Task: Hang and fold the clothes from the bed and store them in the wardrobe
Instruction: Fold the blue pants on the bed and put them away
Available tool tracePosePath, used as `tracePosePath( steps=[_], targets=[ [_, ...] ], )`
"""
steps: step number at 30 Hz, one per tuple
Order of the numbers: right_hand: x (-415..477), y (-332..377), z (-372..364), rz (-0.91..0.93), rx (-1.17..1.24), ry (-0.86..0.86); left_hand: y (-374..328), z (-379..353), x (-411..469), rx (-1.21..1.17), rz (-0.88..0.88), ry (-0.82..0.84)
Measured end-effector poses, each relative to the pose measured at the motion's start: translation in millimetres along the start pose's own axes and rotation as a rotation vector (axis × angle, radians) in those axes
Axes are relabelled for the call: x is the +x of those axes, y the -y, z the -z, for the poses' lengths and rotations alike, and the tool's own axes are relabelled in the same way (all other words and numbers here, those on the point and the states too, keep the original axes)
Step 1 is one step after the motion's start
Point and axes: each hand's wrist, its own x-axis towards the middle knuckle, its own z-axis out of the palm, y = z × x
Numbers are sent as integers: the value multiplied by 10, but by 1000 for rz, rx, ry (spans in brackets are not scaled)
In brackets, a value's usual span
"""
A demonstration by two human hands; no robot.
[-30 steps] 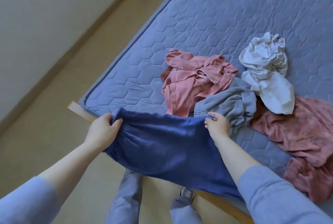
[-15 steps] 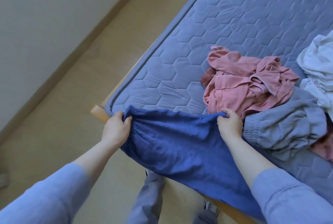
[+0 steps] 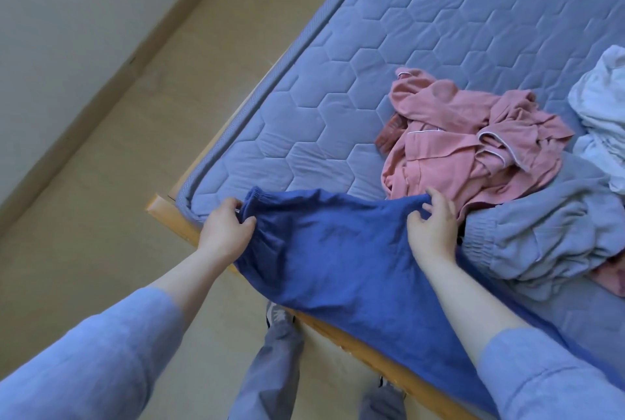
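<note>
Quilted mattress [image 3: 338, 115] on a wooden bed frame [image 3: 172, 216] is your work surface, at its near corner.

Your left hand [image 3: 225, 233] has its fingers [image 3: 233, 204] curled round the gathered, elastic-looking end of the blue garment [image 3: 338, 267]. Your right hand [image 3: 431, 226] pinches the same top edge further along, thumb below and fingertips over the hem. Between your two grips the edge runs nearly taut. That looks like the point of the hold: it spreads the cloth flat so it can be folded.

Below your fingers, the rest of the blue garment drapes toward you over the bed edge and hangs past the frame. It needs drawing up onto the mattress before any fold will lie square.

Just beyond your right fingertips lies a crumpled pink garment [image 3: 456, 152], touching or nearly touching the blue edge. To the right of that hand is a bunched grey garment [image 3: 541, 223], and further out a white garment [image 3: 602, 108]. Beyond your left fingers the mattress is bare, which is probably why you are working at this corner.

Most of the task looks undone, and the wardrobe is out of view.
</note>
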Motion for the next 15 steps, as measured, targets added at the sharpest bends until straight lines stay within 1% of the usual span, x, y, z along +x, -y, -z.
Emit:
tracePosePath(
  steps=[1,2,4,7,9,12,15],
  targets=[
    [-91,22,-21,31,36,-30,3,0,-10,-7,0,5],
    [-186,38,-53,42,81,-25,8,3,-20,-20,-1,8],
    [-373,46,-151,6,153,66,19,9,-40,-37,-7,10],
    [-594,5,-315,-148,217,197,40,20,-88,-18,-46,8],
    [-688,-38,-397,-265,263,231,52,23,-119,12,-84,-4],
    [-770,-104,-486,-374,269,269,50,16,-174,58,-126,-31],
    [-804,-156,-569,-490,283,369,19,-1,-242,68,-173,-45]
  ],
)
